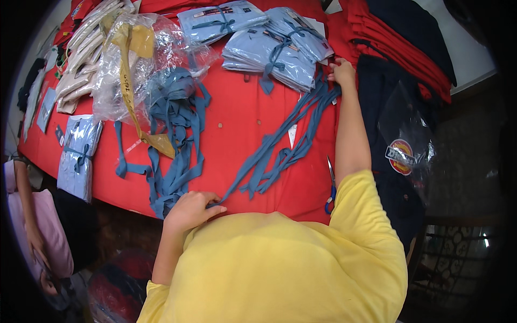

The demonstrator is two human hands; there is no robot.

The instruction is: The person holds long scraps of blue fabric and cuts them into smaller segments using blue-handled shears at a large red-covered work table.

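Long blue fabric strips (pixel 274 142) run across the red-covered table, from near my body up to the far right. Close to my body, my left hand (pixel 192 209) pinches the near end of one strip between thumb and fingers. My right arm reaches far forward, and my right hand (pixel 343 72) has bent fingers at the strips' far end, apparently gripping it; its fingertips are small and partly hidden. Beside that hand lie bagged light-blue shirts (pixel 253 56), stacked and tied with blue strips. A tangled heap of blue strips (pixel 180 116) lies beyond my left hand.
Scissors (pixel 331 188) with blue handles lie near my right arm. Clear plastic bags and a yellow tape (pixel 127 81) sit at far left, beside pale bagged garments (pixel 81 70). Another tied shirt pack (pixel 79 156) rests at the left edge. Dark folded clothes (pixel 379 107) line the right. A person (pixel 40 226) is at lower left.
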